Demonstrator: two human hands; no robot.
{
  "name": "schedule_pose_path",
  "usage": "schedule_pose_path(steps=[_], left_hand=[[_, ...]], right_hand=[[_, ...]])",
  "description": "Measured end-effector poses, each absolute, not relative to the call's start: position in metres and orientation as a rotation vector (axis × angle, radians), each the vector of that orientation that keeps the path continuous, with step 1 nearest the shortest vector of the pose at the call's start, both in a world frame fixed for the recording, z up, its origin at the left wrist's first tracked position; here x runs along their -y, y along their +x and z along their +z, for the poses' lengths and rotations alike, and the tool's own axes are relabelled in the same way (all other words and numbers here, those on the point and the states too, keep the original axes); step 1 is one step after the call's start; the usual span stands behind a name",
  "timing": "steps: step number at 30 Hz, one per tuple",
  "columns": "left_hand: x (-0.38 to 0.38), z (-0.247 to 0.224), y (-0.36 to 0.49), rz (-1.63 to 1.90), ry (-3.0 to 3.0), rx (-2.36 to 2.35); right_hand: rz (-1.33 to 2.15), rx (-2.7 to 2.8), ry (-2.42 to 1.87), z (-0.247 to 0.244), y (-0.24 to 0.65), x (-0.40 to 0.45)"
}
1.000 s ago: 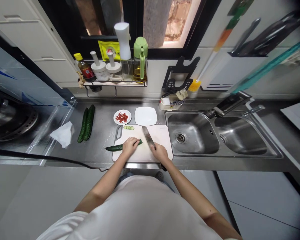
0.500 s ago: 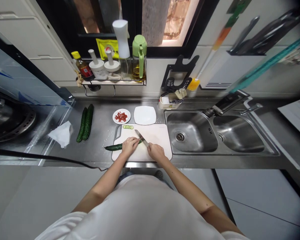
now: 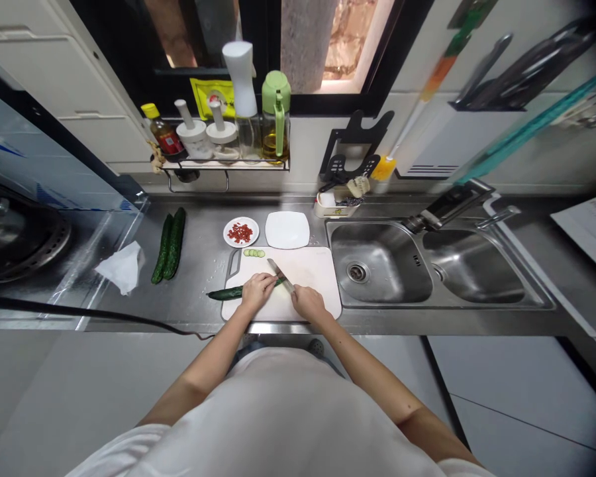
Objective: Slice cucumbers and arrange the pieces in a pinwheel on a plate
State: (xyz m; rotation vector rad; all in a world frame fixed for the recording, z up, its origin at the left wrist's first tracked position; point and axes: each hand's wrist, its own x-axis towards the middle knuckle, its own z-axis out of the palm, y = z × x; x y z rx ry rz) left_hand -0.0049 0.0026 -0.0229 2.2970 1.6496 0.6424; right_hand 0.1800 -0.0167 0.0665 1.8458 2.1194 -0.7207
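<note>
A dark green cucumber (image 3: 224, 293) lies across the white cutting board (image 3: 318, 271), its left end past the board's edge. My left hand (image 3: 258, 289) is closed over the cucumber near its right end, with part of it hidden beneath the fingers. In my right hand (image 3: 308, 302) is a kitchen knife (image 3: 281, 275), gripped by the handle. The blade points up and to the left, right by the cucumber's right end. Several pale cucumber slices (image 3: 254, 253) lie in a row at the board's upper left.
Behind the board stand a plate of chopped red pieces (image 3: 241, 232) and a white square plate (image 3: 287, 230). Two cucumbers (image 3: 169, 245) and a white cloth or tissue (image 3: 122, 267) lie to the left. A double sink (image 3: 382, 301) is on the right. Bottles stand on a rack (image 3: 228, 164).
The knife and my right hand have shifted very slightly; my left hand keeps its place on the cucumber. Otherwise the view has only moved a little.
</note>
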Motion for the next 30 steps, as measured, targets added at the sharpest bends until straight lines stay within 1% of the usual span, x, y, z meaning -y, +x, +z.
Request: schedule_pose_path(steps=[19, 30], left_hand=[[-0.004, -0.024, -0.005, 0.627, 2.29, -1.641], [-0.008, -0.025, -0.007, 0.599, 2.275, -1.627]], right_hand=[[-0.735, -2.098, 1.759, 0.066, 0.193, 0.033], [-0.751, -2.098, 1.768, 0.068, 0.185, 0.022]])
